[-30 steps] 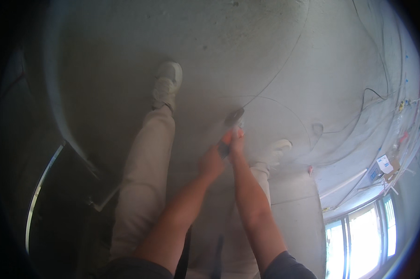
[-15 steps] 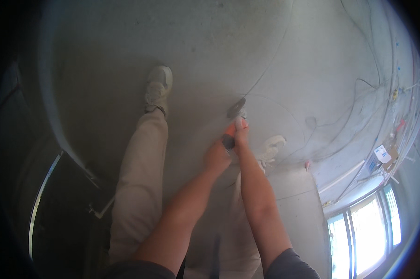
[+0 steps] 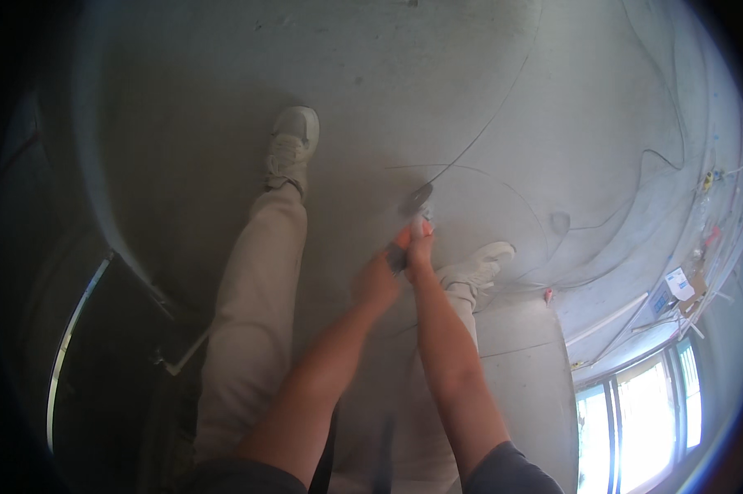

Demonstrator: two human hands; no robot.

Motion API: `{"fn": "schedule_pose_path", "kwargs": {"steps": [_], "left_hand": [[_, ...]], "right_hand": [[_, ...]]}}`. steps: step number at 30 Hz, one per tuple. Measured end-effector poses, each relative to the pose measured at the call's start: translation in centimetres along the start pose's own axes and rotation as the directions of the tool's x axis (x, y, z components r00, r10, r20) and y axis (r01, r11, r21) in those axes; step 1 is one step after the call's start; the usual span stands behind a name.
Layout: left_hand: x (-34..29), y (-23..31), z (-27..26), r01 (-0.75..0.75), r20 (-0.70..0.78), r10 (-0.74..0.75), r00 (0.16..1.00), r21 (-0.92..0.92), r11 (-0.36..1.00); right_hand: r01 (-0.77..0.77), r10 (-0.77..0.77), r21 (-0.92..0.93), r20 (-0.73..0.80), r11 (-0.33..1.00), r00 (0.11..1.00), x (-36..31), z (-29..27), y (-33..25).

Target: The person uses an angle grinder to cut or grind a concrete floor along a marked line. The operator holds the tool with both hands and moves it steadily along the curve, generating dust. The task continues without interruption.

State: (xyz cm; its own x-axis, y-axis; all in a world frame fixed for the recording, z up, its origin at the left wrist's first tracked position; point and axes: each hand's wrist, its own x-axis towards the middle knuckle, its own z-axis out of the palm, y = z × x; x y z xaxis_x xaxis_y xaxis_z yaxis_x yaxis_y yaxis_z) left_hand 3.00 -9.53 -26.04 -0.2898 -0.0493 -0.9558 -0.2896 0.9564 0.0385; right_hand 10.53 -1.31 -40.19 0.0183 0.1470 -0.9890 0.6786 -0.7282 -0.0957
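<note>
Both hands grip an angle grinder (image 3: 402,239) with an orange body, a dark rear part and a dark disc (image 3: 417,198) at its far end. Farther back on the tool, my left hand (image 3: 377,278) is closed around the rear part. My right hand (image 3: 420,246) wraps the orange front, just behind the metal head. The disc is tilted and sits at or close to the grey concrete floor (image 3: 338,49); contact is hard to tell. From the disc a thin dark line (image 3: 493,118) runs away to the upper right along the floor.
My left shoe (image 3: 292,144) is ahead on the left, my right shoe (image 3: 481,267) close right of the grinder. Loose cables (image 3: 610,224) trail on the right. Beyond are a white and blue box (image 3: 679,283), long pale strips (image 3: 610,319) and a bright window (image 3: 639,420).
The grinder and both hands have drawn slightly nearer to me, leaving more of the floor line visible beyond the disc. My view has shifted a little. Both grips are unchanged.
</note>
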Motion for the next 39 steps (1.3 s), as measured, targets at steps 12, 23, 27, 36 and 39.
{"fn": "schedule_pose_path", "kwargs": {"steps": [12, 23, 27, 36, 39], "left_hand": [[1.9, 3.9, 1.7, -0.058, -0.014, 0.058, 0.998, -0.005, 0.998], [2.6, 12.3, 0.3, -0.105, -0.037, 0.100, 0.994, -0.154, 0.983], [4.6, 16.1, -0.1, -0.153, -0.060, 0.145, 0.988, -0.148, 0.977], [3.7, 18.9, -0.7, -0.067, -0.020, 0.064, 0.998, -0.208, 0.976], [3.5, 18.4, 0.2, -0.036, -0.003, 0.037, 0.999, -0.221, 0.975]], "right_hand": [[0.123, -0.129, -0.058, -0.108, 0.991, 0.986, 1.8, -2.0, -5.1], [0.199, -0.212, -0.161, -0.069, 0.967, 0.975, 2.9, -3.7, -15.1], [0.336, -0.346, -0.205, -0.013, 0.919, 0.938, 5.1, -4.6, -20.3], [0.243, -0.232, -0.159, 0.086, 0.957, 0.969, 5.6, -5.9, -22.5], [0.224, -0.211, -0.195, 0.084, 0.955, 0.974, 6.2, -6.5, -21.2]]}}
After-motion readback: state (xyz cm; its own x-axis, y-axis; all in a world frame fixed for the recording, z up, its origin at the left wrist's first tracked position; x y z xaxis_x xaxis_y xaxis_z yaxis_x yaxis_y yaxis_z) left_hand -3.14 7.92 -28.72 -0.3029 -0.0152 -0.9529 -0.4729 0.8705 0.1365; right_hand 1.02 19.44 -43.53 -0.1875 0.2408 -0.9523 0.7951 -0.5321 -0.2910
